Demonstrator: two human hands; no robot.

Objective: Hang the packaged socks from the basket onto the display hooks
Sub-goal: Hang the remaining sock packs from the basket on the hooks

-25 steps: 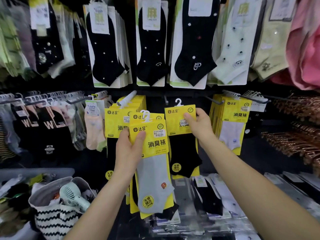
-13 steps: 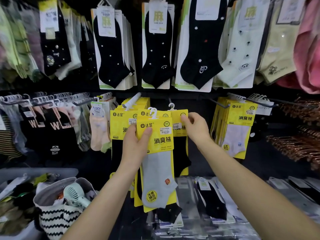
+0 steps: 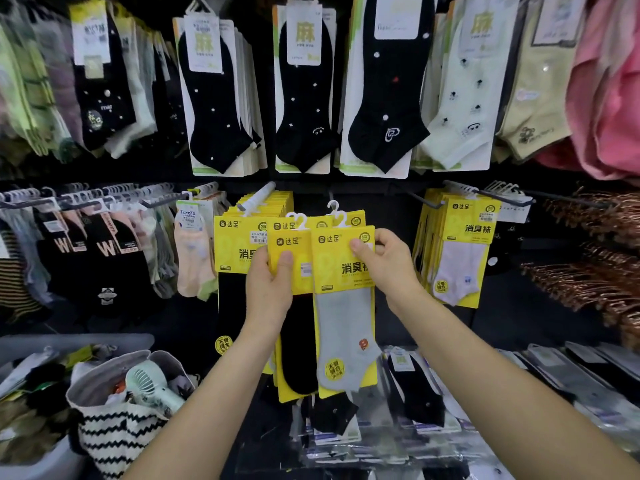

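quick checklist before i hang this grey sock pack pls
1. Grip: right hand pinches the grey sock pack at its card: ok.
2. Spare stock: left hand holds the other yellow packs: ok.
3. The white hanger on the grey pack stands upright above the card: ok.
4. Pack front faces outward: ok.
5. Free hook behind the packs: cannot tell, hidden.
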